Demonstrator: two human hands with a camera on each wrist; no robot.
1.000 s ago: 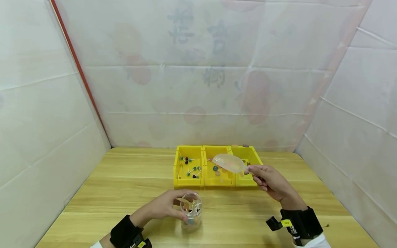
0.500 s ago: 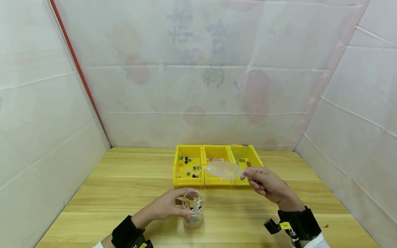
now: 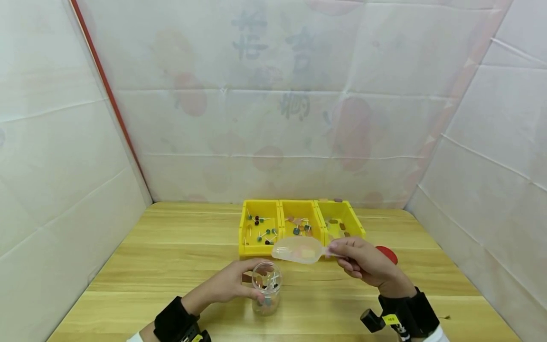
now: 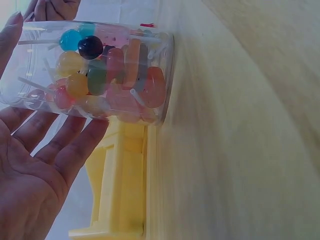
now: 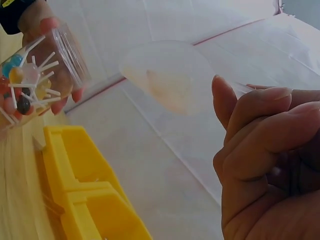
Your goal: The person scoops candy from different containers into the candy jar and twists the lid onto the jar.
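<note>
Jar of lollipops (clear) gripped by left hand, right hand pinching scoop, yellow bins behind

My right hand has carried the clear scoop from over the yellow bins toward 7 o'clock, down close above the jar. That uncovered the sweets in the middle bin and a red lid at the hand's 3 o'clock.

The jar is clear glossy plastic, the scoop cloudy translucent plastic. The bins are smooth yellow plastic; the desk is pale, satin-finished wood grain.
</note>
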